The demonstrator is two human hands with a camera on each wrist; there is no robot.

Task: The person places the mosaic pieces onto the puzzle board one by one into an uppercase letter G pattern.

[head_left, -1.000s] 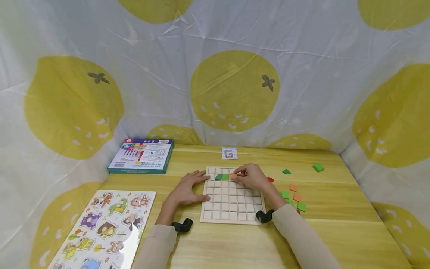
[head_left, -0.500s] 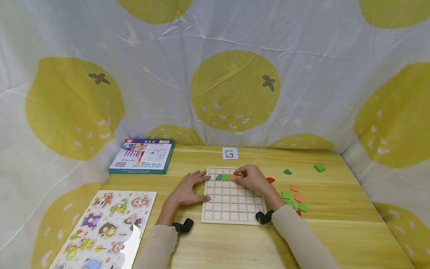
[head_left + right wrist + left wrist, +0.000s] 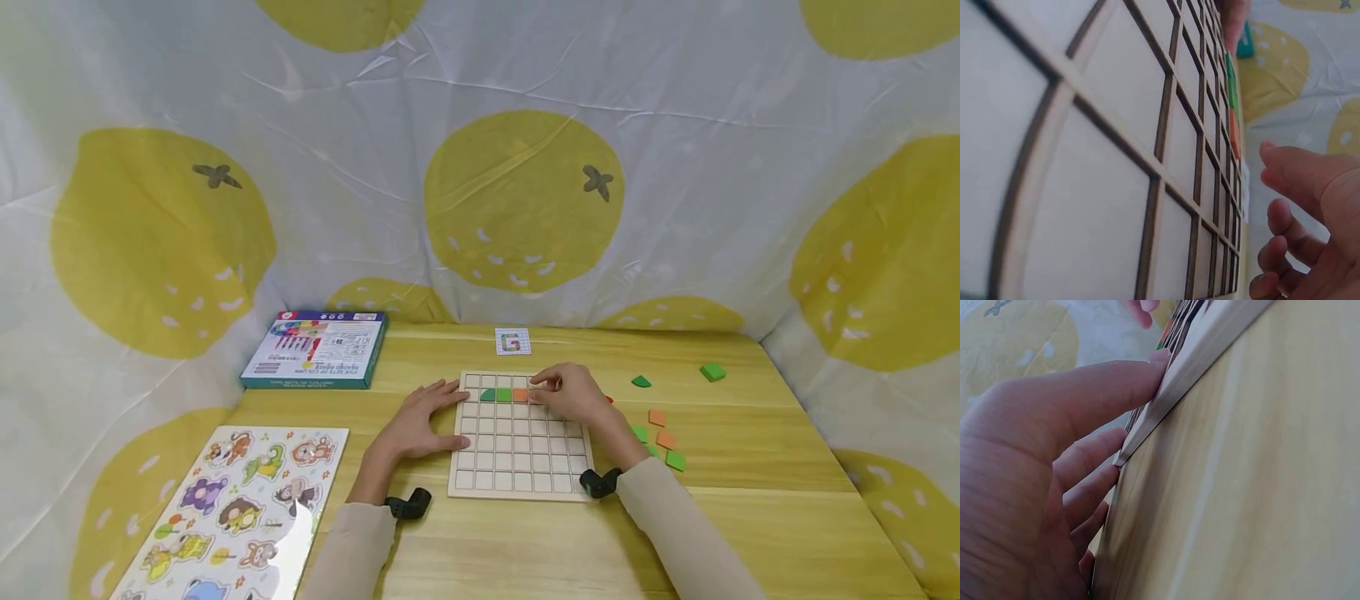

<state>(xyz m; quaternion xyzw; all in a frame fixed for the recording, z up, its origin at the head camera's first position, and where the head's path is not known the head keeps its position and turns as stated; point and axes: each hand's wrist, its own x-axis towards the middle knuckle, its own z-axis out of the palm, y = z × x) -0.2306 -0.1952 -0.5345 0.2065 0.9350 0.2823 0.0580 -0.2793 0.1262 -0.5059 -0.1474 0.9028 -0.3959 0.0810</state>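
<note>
Head view shows the grid board point(image 3: 517, 467) low in mid-frame on the table point(image 3: 750, 517). Left hand point(image 3: 416, 421) lies flat, fingers straight, against the board's left edge. Right hand point(image 3: 573, 393) hovers over the top rows just right of an orange tile point(image 3: 520, 395), fingers loosely curled, holding nothing visible.

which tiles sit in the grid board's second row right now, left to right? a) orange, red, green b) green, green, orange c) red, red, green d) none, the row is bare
b: in the head view the grid board holds a green quarter-round tile, a green square tile and an orange tile, side by side.
</note>
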